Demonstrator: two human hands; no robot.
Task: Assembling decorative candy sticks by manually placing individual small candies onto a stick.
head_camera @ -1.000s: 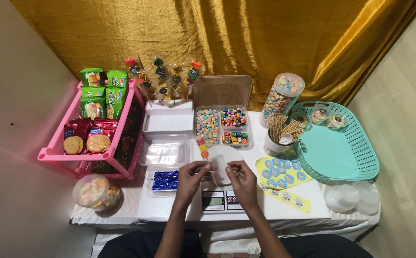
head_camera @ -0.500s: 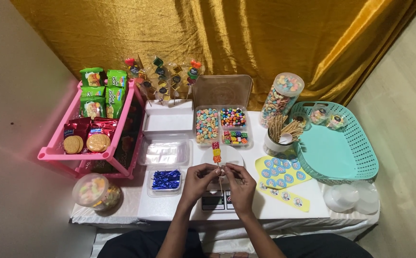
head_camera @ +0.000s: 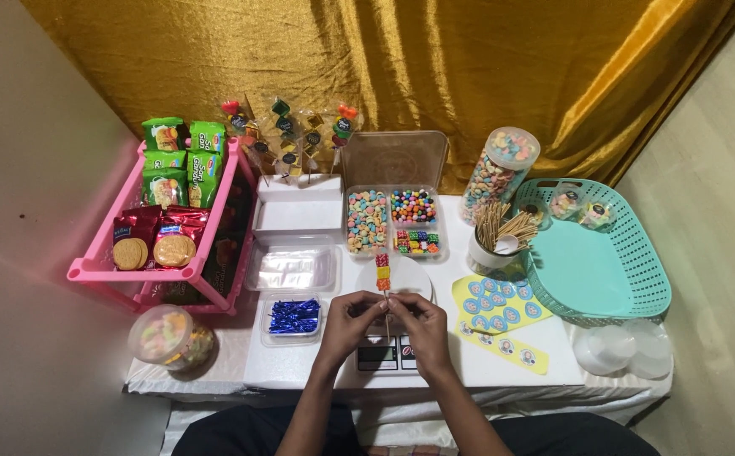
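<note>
My left hand (head_camera: 353,323) and my right hand (head_camera: 419,324) meet over a small kitchen scale (head_camera: 387,353) at the table's front. Together they pinch a thin wooden skewer (head_camera: 387,314) that points away from me. Three candies, red, yellow and orange, are threaded on the candy skewer's top (head_camera: 382,272). It lies over a white round plate (head_camera: 414,277) on the scale. Just beyond stands a clear divided box of colourful candies (head_camera: 393,219) with its lid raised.
A pink rack (head_camera: 97,262) of snack packets stands at left, a candy tub (head_camera: 163,336) below it. A tray of blue twist ties (head_camera: 293,316) and empty clear trays lie left of the scale. Right: stick cup (head_camera: 494,238), sticker sheets (head_camera: 494,304), teal basket (head_camera: 637,279), candy jar (head_camera: 496,173).
My hands moved closer together and the skewer swung from lying leftward to pointing straight away over the plate. Nothing else on the table has shifted.
</note>
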